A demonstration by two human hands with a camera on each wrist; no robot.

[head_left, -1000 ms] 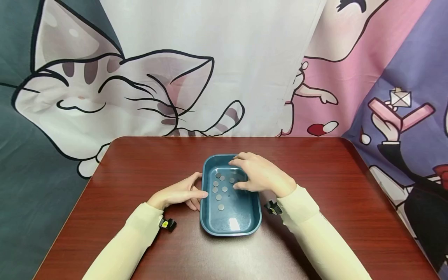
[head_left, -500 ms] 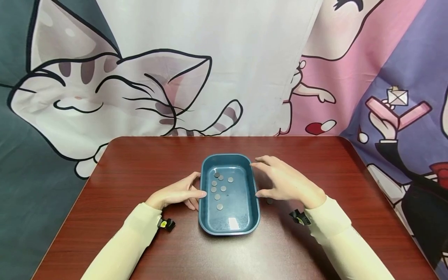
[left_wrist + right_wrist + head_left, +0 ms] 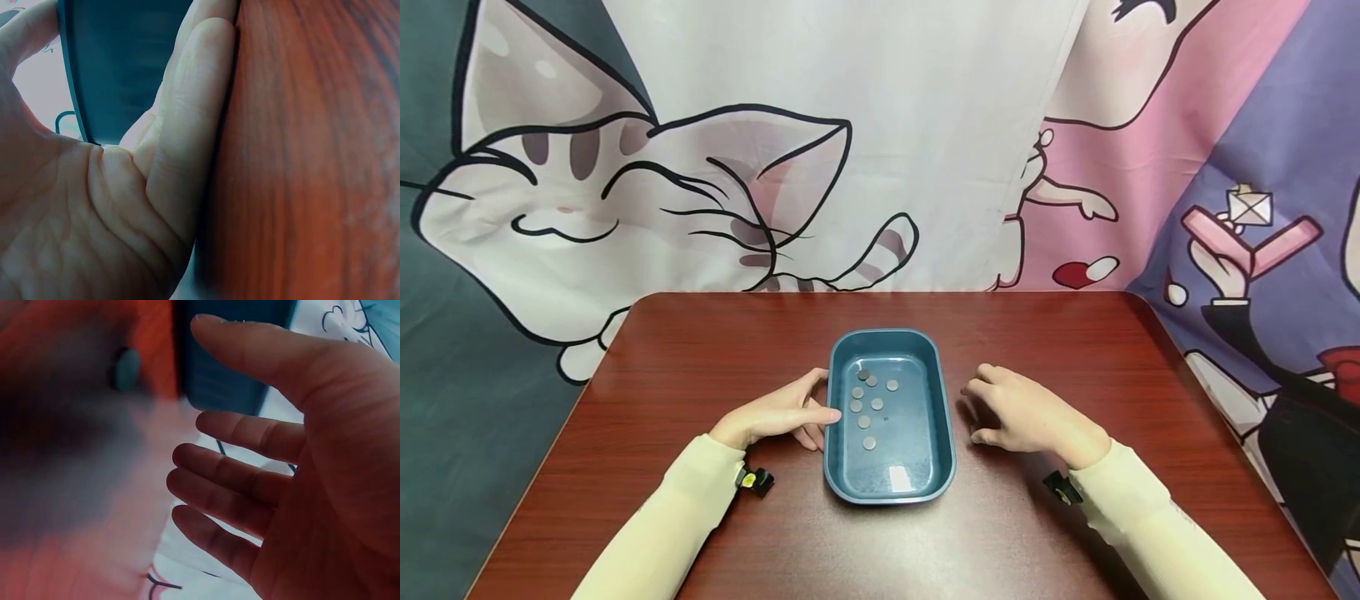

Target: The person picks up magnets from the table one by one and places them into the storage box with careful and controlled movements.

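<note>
A blue rectangular plastic tray (image 3: 890,492) stands on the table with several small round coins (image 3: 869,443) scattered over its floor. My left hand (image 3: 782,412) grips the tray's left side, thumb over the rim and the other fingers low against the outer wall. In the left wrist view the fingers (image 3: 194,106) lie along the table beside the tray's dark wall. My right hand (image 3: 1022,412) is over the table just right of the tray, fingers loosely bent and spread from the thumb. The right wrist view shows a single coin (image 3: 127,369) on the table, apart from the fingertips; the head view hides it.
The brown wood-grain table (image 3: 737,333) has rounded far corners. Behind it hangs a cartoon-printed curtain (image 3: 970,150). A small black camera is strapped at each sleeve cuff.
My right hand has moved from above the tray to the right, past its rim, and down toward the table. The left hand stays at the tray, and the coins inside lie as before.
</note>
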